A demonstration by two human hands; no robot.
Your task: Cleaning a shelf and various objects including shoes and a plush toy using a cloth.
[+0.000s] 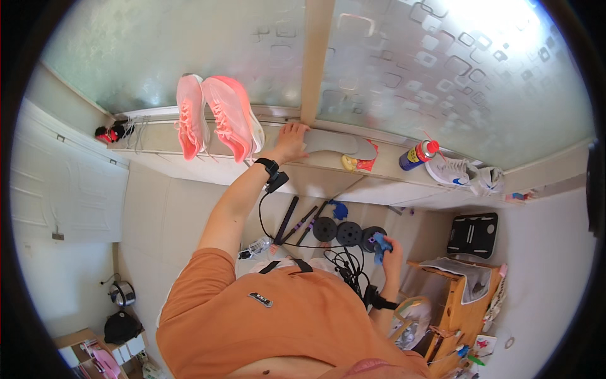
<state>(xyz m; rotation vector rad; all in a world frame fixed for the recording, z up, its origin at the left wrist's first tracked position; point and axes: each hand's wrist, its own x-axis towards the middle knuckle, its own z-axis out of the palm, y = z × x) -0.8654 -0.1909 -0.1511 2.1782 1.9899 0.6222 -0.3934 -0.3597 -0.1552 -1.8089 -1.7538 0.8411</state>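
My left hand is on the tiled ledge, with its fingers and thumb around the left end of a grey shoe insole. The palm hides that end. To its left, a pair of pink running shoes, one left and one right, leans against the frosted glass with toes up. Low on the right, my right hand grips a crumpled blue cloth. A red packet and a small yellow item lie by the insole's right end.
A spray can with a red cap and white sneakers occupy the ledge's right part. Black weight plates, bars and a clear bottle are on the floor. Black cables hang before me. A wooden table stands right.
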